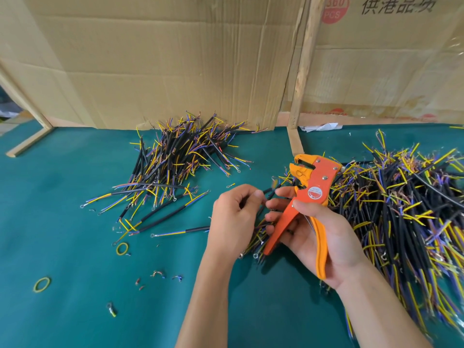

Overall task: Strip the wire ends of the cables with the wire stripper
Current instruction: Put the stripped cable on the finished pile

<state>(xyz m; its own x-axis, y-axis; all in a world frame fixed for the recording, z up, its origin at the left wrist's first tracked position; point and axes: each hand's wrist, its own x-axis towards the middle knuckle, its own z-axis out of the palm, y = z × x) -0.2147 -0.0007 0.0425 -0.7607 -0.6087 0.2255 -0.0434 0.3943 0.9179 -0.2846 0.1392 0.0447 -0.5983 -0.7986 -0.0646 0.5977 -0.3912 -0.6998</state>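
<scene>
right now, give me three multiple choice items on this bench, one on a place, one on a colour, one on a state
1. Where is the bigger cable pile?
A. right of the hands
B. left of the hands
C. on the cardboard

2. What colour is the stripper?
A. blue
B. orange
C. black

3. What is the left hand doing?
A. lying flat on the mat
B. gripping the stripper
C. pinching a cable

Answers:
1 A, the pile fills the mat's right side.
2 B, its handles and head are orange.
3 C, its fingers curl on a black cable, while the right hand holds the stripper.
</scene>
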